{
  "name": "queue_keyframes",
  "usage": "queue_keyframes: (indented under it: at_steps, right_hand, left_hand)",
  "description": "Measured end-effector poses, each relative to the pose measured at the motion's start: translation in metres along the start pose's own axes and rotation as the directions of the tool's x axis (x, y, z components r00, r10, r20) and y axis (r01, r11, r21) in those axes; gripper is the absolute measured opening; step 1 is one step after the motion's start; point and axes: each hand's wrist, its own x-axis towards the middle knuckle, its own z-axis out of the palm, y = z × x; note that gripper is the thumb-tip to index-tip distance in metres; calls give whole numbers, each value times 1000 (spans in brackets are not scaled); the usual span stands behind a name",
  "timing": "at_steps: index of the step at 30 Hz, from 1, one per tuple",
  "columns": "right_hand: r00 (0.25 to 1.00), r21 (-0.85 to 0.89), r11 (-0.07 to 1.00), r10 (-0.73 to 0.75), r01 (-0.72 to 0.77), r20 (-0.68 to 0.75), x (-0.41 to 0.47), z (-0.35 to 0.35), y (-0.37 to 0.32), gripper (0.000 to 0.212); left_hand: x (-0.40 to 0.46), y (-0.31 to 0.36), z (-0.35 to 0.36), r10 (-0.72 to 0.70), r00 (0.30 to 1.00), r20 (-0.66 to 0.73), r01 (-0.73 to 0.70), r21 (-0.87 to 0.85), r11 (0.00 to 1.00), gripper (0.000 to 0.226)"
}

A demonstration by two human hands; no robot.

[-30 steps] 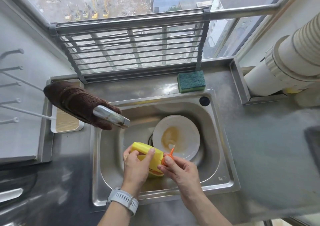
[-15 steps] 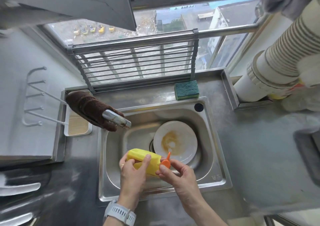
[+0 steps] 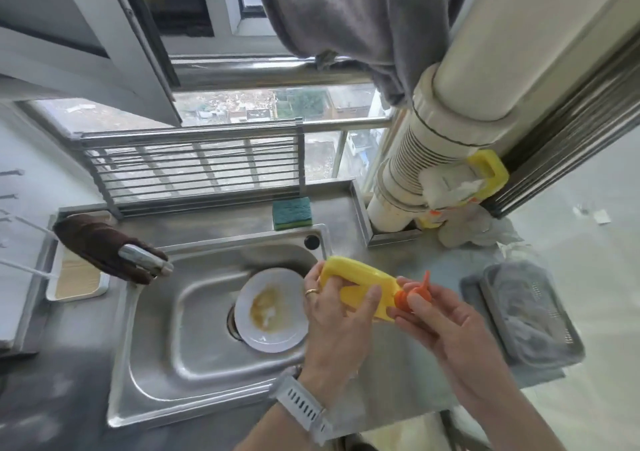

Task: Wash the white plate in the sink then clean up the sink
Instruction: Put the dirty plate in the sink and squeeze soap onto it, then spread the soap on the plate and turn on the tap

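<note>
Gripping yellow bottle [image 3: 360, 288], left hand [image 3: 337, 315].

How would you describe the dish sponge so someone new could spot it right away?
Start at the steel sink under the window. On the counter ledge behind its back rim, just in front of the metal rack, lies the sponge. It is a flat rectangular block, teal green on top with a yellow layer below, unlike the brown cloth on the tap.

From my remote seat, soft daylight enters through the window [image 3: 277, 107] at twelve o'clock, evenly brightening the steel sink [image 3: 194, 315], which shows pale glare on its basin. Shadows are faint. Wide-angle distortion bends the pipe [image 3: 485, 80] at two o'clock; I see the edges smeared and soft.
</note>
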Motion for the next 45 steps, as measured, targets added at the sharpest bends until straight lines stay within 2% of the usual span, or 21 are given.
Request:
queue_keyframes:
  at_steps: [1,4,5,8,10,15,18,19,22,25,26,28,30,34,38,41,45]
  right_hand:
    - [999,-13,1000,-19,18,-50,4,-20,-7,54]
    - [986,-15,999,-33,31,-163,16,-74,-23,39]
    - [981,-15,999,-36,34,-191,20,-91,-27,42]
    - [957,-52,998,-46,33,-287,31,-128,-36,78]
    - [938,-56,998,-48,31,-344,36,-144,-40,89]
    - [929,-80,996,-60,33,-365,39,-164,-37,82]
    - [919,-99,995,-68,32,-388,34,-162,-40,53]
    - [898,-130,991,-94,41,-431,31,-161,-41,48]
    - [789,-269,962,-205,52,-579,23,-158,-44,61]
    - [813,-419,904,-303,80,-498,3,-118,-46,72]
    - [826,-453,885,-333,108,-454,-2,-96,-44,64]
    - [851,-495,838,-421,231,-315,-4,-51,-32,33]
    - [884,-547,786,-438,288,-164,5,-6,-11,25]
    - [938,-642,694,-323,326,127,35,79,50,26]
    - [924,-797,468,-197,382,327,79,135,132,36]
    - [926,-870,331,-36,366,376,115,160,186,45]
    - [919,-901,262,95,347,382,154,197,219,47]
  left_hand:
    - [-1,1,26,6,1000,19,-6,-18,1000,37]
    - [-6,8,94,-6,992,127,8,-18,1000,28]
    - [-7,11,113,-17,988,156,19,-10,1000,29]
    - [-7,16,156,-51,972,229,48,18,999,34]
    - [-8,17,173,-40,966,255,29,47,998,36]
    - [-11,8,181,-11,961,277,-17,99,995,35]
    - [-10,3,169,-55,960,276,25,112,993,30]
    - [-9,3,162,-61,963,263,29,125,992,30]
    - [-4,-7,126,-63,978,200,28,172,985,30]
    - [2,-31,70,-57,991,118,28,235,972,26]
    - [4,-40,48,-66,995,70,46,254,966,23]
    - [7,-56,4,-112,994,-22,113,266,957,18]
    - [8,-74,-39,-176,979,-100,197,268,943,17]
    - [14,-111,-109,-264,926,-269,341,297,892,25]
    - [22,-152,-150,-344,877,-335,437,258,862,30]
    - [34,-178,-163,-389,850,-355,475,196,858,34]
    - [56,-193,-185,-405,782,-474,486,59,872,35]
